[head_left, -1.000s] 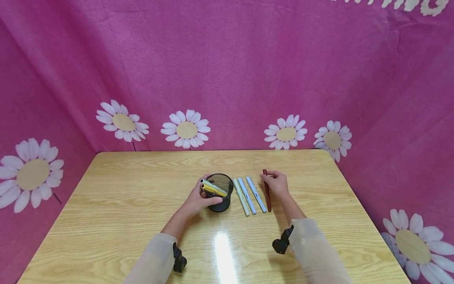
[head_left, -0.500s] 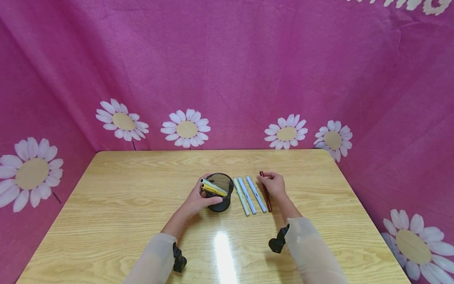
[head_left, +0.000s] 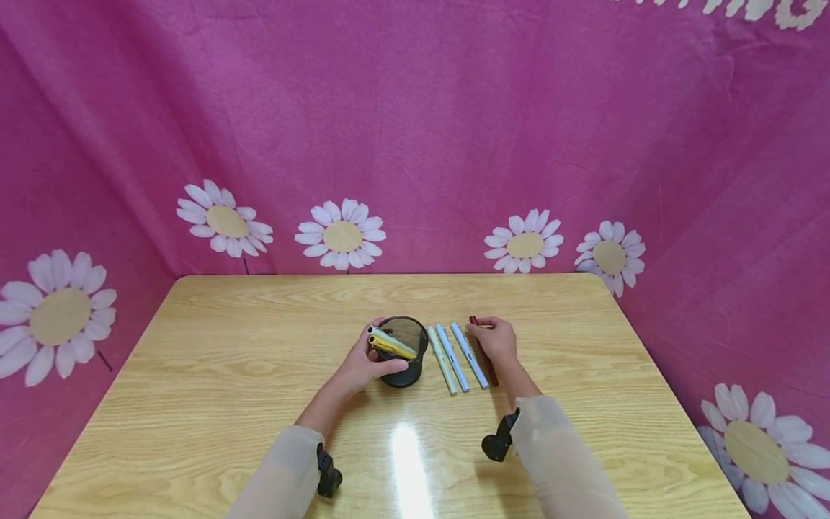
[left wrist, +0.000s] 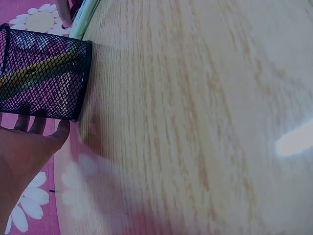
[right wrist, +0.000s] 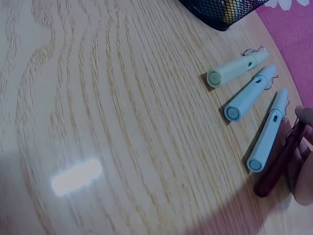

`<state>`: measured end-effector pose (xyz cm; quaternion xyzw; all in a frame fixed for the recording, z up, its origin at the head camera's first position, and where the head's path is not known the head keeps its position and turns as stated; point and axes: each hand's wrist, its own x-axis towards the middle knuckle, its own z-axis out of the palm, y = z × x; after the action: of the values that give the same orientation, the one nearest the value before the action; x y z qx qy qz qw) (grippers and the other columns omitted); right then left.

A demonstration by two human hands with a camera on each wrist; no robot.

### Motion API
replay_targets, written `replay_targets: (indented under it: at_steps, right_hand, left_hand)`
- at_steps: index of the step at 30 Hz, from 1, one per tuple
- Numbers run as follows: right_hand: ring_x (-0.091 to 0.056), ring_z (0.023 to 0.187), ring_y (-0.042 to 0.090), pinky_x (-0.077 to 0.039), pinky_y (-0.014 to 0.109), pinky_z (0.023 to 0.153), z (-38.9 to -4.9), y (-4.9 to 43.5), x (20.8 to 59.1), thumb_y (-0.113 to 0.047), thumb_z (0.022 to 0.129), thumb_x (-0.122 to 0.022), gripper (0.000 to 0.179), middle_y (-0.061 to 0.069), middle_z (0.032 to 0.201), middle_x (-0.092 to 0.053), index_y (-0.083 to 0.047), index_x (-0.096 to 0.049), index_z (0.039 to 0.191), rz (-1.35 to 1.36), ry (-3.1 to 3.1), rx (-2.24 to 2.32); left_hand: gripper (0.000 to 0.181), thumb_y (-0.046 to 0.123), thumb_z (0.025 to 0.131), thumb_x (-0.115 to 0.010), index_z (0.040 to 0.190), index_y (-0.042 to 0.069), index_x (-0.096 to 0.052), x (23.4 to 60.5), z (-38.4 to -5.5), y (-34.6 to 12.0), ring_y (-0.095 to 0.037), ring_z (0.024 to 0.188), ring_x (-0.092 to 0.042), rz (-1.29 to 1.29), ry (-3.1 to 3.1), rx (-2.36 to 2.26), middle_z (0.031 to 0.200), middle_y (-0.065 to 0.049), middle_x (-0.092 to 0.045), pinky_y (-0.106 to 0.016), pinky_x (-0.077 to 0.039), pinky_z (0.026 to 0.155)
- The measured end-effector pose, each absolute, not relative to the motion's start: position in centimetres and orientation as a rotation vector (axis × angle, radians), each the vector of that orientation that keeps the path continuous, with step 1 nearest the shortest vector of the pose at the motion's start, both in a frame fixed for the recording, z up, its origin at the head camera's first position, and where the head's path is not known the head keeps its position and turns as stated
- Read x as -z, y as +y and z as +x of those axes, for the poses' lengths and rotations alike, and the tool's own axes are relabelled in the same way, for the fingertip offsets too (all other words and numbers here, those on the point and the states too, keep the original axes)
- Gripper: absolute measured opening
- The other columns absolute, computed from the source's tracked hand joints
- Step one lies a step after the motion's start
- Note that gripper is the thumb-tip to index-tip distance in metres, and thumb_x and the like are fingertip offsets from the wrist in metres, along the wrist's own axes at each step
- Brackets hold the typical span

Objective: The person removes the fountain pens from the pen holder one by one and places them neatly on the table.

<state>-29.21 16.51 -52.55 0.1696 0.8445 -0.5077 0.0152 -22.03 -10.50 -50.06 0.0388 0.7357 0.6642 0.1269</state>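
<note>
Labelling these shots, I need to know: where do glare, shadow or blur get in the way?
Head: bright glare streak low on the table, clear of the pale pens. Left wrist: glare at the right edge, shadow and a reflection of the cloth below the cup, wood grain soft towards the right. Right wrist: glare lower left, shadow lower right, red pen looking dark.

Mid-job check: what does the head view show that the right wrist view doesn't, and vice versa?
Head only: the left hand curled round the black wire-mesh cup, the cup's open top, and two cream fabric sleeves.

Right wrist only: clear round end faces on the slim pale green pen and two slim pale blue pens.

Both: those three pens, the right hand pinching the dark red pen, part of the cup, wood-grain tabletop and pink flowered cloth.
</note>
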Motion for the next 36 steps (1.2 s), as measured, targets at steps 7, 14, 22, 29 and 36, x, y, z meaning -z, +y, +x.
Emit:
replay_targets:
  at_steps: [7, 14, 22, 29, 36]
  right_hand:
    - [-0.058, 0.095, 0.024, -0.045, 0.027, 0.074, -29.1, 16.3, 52.3, -0.031, 0.082, -0.070, 0.036, 0.015, 0.110, -0.064, -0.005, -0.067, 0.106, 0.526, 2.675, 1.515]
    - [-0.059, 0.098, 0.026, -0.047, 0.033, 0.080, -28.9, 16.0, 52.1, -0.030, 0.082, -0.070, 0.036, 0.017, 0.110, -0.064, -0.004, -0.067, 0.105, 0.535, 2.675, 1.498]
    - [-0.057, 0.097, 0.026, -0.047, 0.036, 0.083, -29.0, 15.8, 51.9, -0.032, 0.083, -0.069, 0.035, 0.016, 0.109, -0.064, -0.004, -0.066, 0.103, 0.543, 2.675, 1.451]
    - [-0.055, 0.094, 0.023, -0.045, 0.031, 0.079, -29.2, 15.9, 52.0, -0.030, 0.082, -0.070, 0.031, 0.014, 0.107, -0.063, -0.005, -0.067, 0.099, 0.598, 2.612, 1.496]
    - [-0.055, 0.090, 0.022, -0.045, 0.027, 0.072, -29.1, 15.8, 52.0, -0.029, 0.082, -0.071, 0.030, 0.013, 0.104, -0.063, -0.004, -0.067, 0.098, 0.587, 2.615, 1.504]
  left_hand:
    - [0.086, 0.017, 0.074, -0.079, 0.143, 0.027, -0.029, 50.1, -22.2, -10.3, -0.027, 0.128, -0.042, 0.143, 2.116, -1.964, 0.142, -0.012, -0.041, -0.047, -0.032, 0.108]
    - [0.086, 0.012, 0.075, -0.078, 0.143, 0.026, -0.028, 50.0, -22.2, -10.5, -0.028, 0.127, -0.044, 0.137, 2.090, -1.972, 0.143, -0.014, -0.040, -0.045, -0.034, 0.107]
    - [0.088, 0.010, 0.077, -0.076, 0.146, 0.020, -0.024, 47.9, -21.5, -10.6, -0.030, 0.128, -0.042, 0.145, 2.064, -1.936, 0.145, -0.018, -0.036, -0.046, -0.035, 0.107]
    - [0.087, 0.010, 0.077, -0.076, 0.146, 0.020, -0.024, 47.4, -21.1, -10.6, -0.031, 0.128, -0.041, 0.134, 2.064, -1.935, 0.145, -0.018, -0.036, -0.047, -0.032, 0.108]
    - [0.088, 0.010, 0.076, -0.077, 0.146, 0.020, -0.024, 47.7, -21.2, -10.7, -0.030, 0.127, -0.043, 0.143, 2.045, -1.951, 0.145, -0.018, -0.035, -0.045, -0.034, 0.107]
